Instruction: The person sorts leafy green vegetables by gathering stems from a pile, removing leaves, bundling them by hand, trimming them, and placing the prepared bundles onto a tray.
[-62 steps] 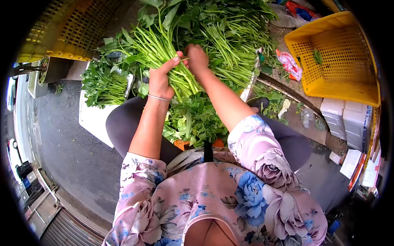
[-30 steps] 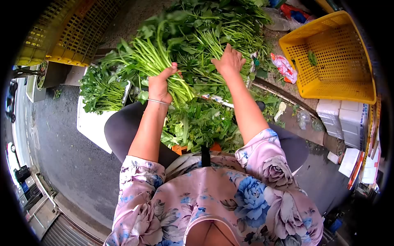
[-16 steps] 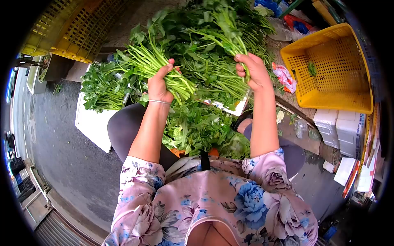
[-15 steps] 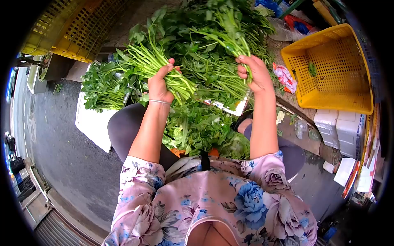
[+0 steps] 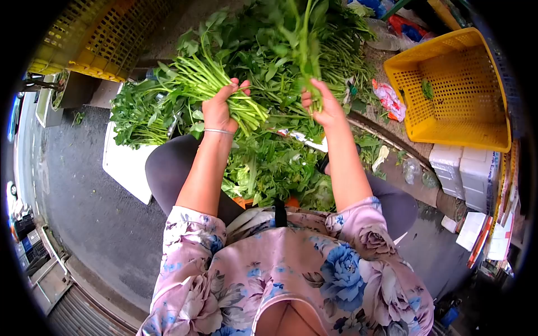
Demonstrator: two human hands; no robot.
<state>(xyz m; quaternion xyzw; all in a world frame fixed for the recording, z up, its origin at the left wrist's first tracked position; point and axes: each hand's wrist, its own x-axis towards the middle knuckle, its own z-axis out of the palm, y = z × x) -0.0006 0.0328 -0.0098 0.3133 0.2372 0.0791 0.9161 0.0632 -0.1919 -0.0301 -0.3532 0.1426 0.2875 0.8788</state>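
Observation:
A thick bunch of green stems (image 5: 193,78) is gripped in my left hand (image 5: 221,109), with the cut ends pointing right and down. My right hand (image 5: 323,103) holds a smaller bunch of leafy stems (image 5: 307,53) upright, its leaves blurred at the top. Behind both hands spreads a large pile of leafy greens (image 5: 269,70). Loose leaves (image 5: 263,168) lie below them, between my knees. On the left, another bundle of greens (image 5: 140,115) rests on a white board (image 5: 126,168).
A yellow basket (image 5: 454,89) leans at the right, beside a red-and-white plastic wrapper (image 5: 388,101). White foam boxes (image 5: 476,173) stand below it. Yellow crates (image 5: 103,42) are at the upper left. Dark pavement (image 5: 84,185) lies at the left.
My right hand has moved left, toward my left hand, and its stems now stand more upright. My left hand has risen slightly and keeps its bunch.

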